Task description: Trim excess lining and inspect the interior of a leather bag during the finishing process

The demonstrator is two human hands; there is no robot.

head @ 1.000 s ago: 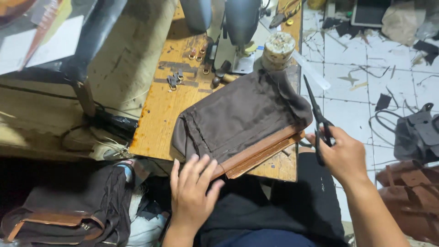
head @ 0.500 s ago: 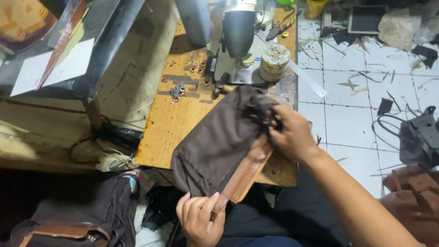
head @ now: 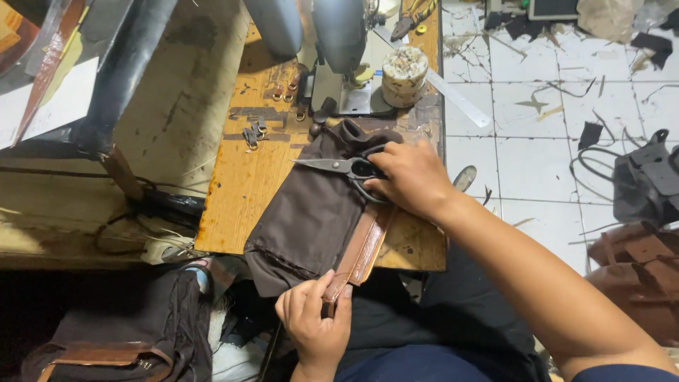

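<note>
A dark brown fabric bag piece (head: 311,212) with a tan leather strip (head: 364,247) along its right edge lies on the wooden table (head: 247,184), hanging over the near edge. My right hand (head: 410,177) grips black scissors (head: 339,166) with the blades pointing left across the top of the fabric. My left hand (head: 315,318) pinches the lower end of the leather strip below the table edge.
A sewing machine (head: 339,49) and a round container (head: 404,71) stand at the table's far end, with small metal rings (head: 283,92) nearby. A finished brown bag (head: 120,339) lies lower left. Leather bags (head: 636,269) and scraps cover the tiled floor at right.
My right hand brought the scissors from the right edge onto the fabric. The left hand moved from resting flat on the fabric to pinching the strip's lower end. The fabric shifted.
</note>
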